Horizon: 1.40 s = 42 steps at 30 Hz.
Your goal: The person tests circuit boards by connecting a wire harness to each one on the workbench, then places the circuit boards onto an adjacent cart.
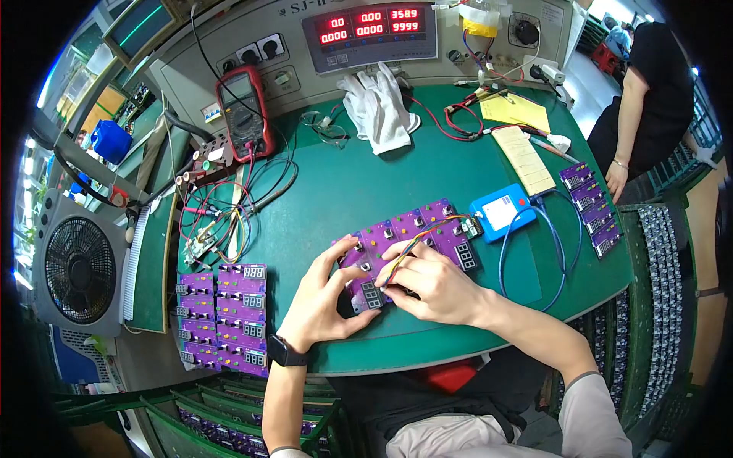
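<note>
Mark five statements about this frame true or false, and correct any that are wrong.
1. The left hand has a dark watch on its wrist. True.
2. The white gloves lie on the floor. False: they lie on the green table.
3. Multicolored wires run between the right hand and the blue device. True.
4. The multimeter has a bright yellow casing. False: its casing is red and dark grey.
5. The left hand is lifted clear of the purple board panel. False: its fingers touch the panel's left part.
</note>
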Each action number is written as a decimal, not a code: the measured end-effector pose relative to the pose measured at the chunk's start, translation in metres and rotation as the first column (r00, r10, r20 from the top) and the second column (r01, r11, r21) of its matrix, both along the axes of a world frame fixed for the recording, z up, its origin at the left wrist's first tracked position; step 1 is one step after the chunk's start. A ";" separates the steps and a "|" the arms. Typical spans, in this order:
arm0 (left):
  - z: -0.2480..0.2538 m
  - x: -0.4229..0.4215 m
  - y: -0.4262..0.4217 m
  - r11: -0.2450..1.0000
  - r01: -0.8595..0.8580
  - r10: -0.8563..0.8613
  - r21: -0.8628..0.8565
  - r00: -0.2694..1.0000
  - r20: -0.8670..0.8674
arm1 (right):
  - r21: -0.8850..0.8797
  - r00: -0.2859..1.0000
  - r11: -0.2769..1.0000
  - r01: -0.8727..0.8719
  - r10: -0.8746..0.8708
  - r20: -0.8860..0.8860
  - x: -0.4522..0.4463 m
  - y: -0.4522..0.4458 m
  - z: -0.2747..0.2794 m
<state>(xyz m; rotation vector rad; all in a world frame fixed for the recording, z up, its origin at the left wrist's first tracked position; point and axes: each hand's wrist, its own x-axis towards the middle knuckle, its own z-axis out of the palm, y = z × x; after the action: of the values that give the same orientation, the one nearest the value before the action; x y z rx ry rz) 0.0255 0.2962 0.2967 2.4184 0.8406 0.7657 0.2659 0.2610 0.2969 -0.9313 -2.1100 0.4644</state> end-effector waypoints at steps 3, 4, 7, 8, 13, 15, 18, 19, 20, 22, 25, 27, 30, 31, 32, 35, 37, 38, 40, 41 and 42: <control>-0.004 -0.001 0.002 1.000 0.004 -0.004 -0.001 1.000 0.020 | -0.003 1.000 1.000 -0.007 0.007 0.008 0.000 0.001 0.000; -0.004 -0.001 0.002 1.000 0.007 -0.006 -0.013 0.999 0.043 | -0.003 1.000 1.000 -0.007 0.007 0.008 0.001 0.001 0.000; -0.004 -0.001 0.002 1.000 0.007 -0.006 -0.021 0.999 0.047 | -0.021 1.000 1.000 -0.005 0.005 0.014 0.001 0.000 -0.001; -0.004 -0.001 0.002 1.000 0.008 -0.007 -0.022 0.999 0.047 | -0.021 1.000 1.000 -0.007 0.007 0.014 0.001 0.000 -0.001; -0.003 0.000 0.001 1.000 -0.001 0.001 0.003 0.999 0.041 | -0.018 1.000 1.000 -0.011 0.011 0.003 0.001 0.000 0.000; -0.003 0.000 0.001 1.000 -0.004 0.004 -0.002 0.999 0.042 | -0.017 1.000 1.000 -0.011 0.011 0.006 0.001 0.000 0.000; -0.002 0.000 0.000 1.000 -0.009 0.009 -0.006 0.999 0.031 | -0.019 1.000 1.000 -0.010 0.010 0.005 0.001 0.000 0.001; -0.002 0.000 0.000 1.000 -0.010 0.010 -0.007 1.000 0.019 | -0.018 1.000 1.000 -0.010 0.010 0.005 0.000 0.000 0.001; -0.001 0.000 0.000 1.000 -0.010 0.010 -0.006 1.000 0.018 | -0.024 1.000 1.000 -0.008 0.009 0.010 0.000 0.000 0.001; -0.001 -0.001 0.001 1.000 -0.011 0.012 -0.013 1.000 0.009 | -0.029 1.000 1.000 -0.007 0.007 0.015 0.001 0.000 0.001; -0.001 -0.001 0.001 1.000 -0.003 0.003 0.005 1.000 -0.013 | -0.041 1.000 0.999 -0.007 0.008 0.030 0.001 0.000 0.001; -0.001 0.000 0.000 1.000 -0.011 0.011 -0.009 1.000 -0.001 | -0.032 0.999 0.999 -0.011 0.012 0.040 0.001 -0.001 0.002; 0.003 0.001 0.000 1.000 -0.004 0.004 0.017 1.000 0.005 | -0.023 0.999 1.000 -0.014 0.015 0.038 0.000 -0.001 0.003; 0.004 0.001 0.000 0.998 0.010 -0.010 0.057 1.000 -0.001 | -0.023 0.999 1.000 -0.014 0.015 0.038 0.000 0.000 0.003; 0.004 0.001 0.000 0.998 0.011 -0.011 0.058 1.000 -0.001 | -0.031 0.999 0.999 -0.017 0.018 0.032 0.000 0.000 0.003; 0.004 0.001 -0.001 0.997 0.030 -0.032 0.072 0.999 0.036 | -0.033 0.999 0.999 -0.019 0.020 0.027 0.000 0.000 0.003; 0.002 0.001 0.000 0.997 0.049 -0.051 0.064 0.998 0.030 | -0.026 0.999 1.000 -0.016 0.017 0.029 0.000 0.000 0.004; 0.004 0.001 0.000 0.997 0.052 -0.054 0.065 0.998 0.028 | -0.010 0.999 1.000 -0.018 0.018 0.043 0.000 0.000 0.004; 0.008 0.001 -0.002 0.996 0.058 -0.057 0.067 0.998 -0.023 | 0.007 0.998 1.000 -0.018 0.018 0.058 0.001 -0.001 0.005; 0.007 0.000 -0.002 0.996 0.059 -0.057 0.069 0.998 -0.024 | 0.005 0.998 1.000 -0.018 0.018 0.064 0.001 -0.001 0.004; 0.006 0.000 -0.001 0.996 0.063 -0.062 0.069 0.998 -0.011 | 0.003 0.997 1.000 -0.018 0.018 0.070 0.001 -0.001 0.004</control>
<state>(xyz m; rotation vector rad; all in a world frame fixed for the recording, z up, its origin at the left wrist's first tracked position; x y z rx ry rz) 0.0253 0.2949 0.3026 2.4984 0.7496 0.7733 0.2669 0.2597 0.3013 -0.9392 -2.1829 0.4424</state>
